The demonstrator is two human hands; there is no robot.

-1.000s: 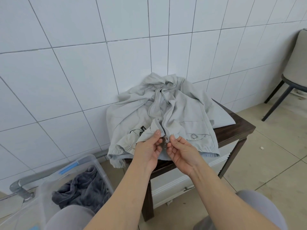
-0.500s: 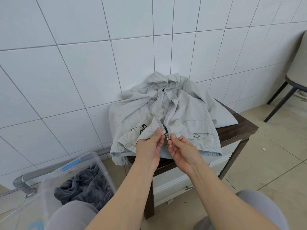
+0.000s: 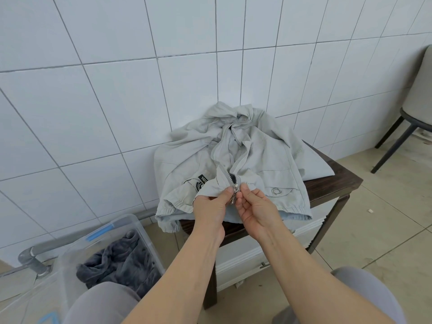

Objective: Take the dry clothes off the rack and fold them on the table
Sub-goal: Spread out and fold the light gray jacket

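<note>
Grey-trousered knees sit nearest at six o'clock, and both bare forearms reach from them toward the counter. The left hand (image 3: 211,208) pinches the near hem of the pale grey cotton zip-up jacket (image 3: 236,164) beside the zip, thumb and forefinger closed on cloth. The right hand (image 3: 253,206) pinches the opposite zip edge, its fingers (image 3: 245,189) curled just beside the small silver metal zipper slider (image 3: 235,186), whose pull tab dangles between the two hands. The jacket lies crumpled on the dark wooden counter (image 3: 332,183), hood bunched against the white tiled wall at twelve o'clock, hem drooping over the near edge. It looks light, soft and floppy, so it should be held at hem corners or shoulders rather than mid-panel; the metal slider and pocket ring are the only stiff parts. At eight o'clock a clear plastic bin (image 3: 98,242) holds dark grey fleece fabric (image 3: 119,267). At two o'clock a black-legged chair (image 3: 406,118) stands well apart. Nothing blocks the jacket.
</note>
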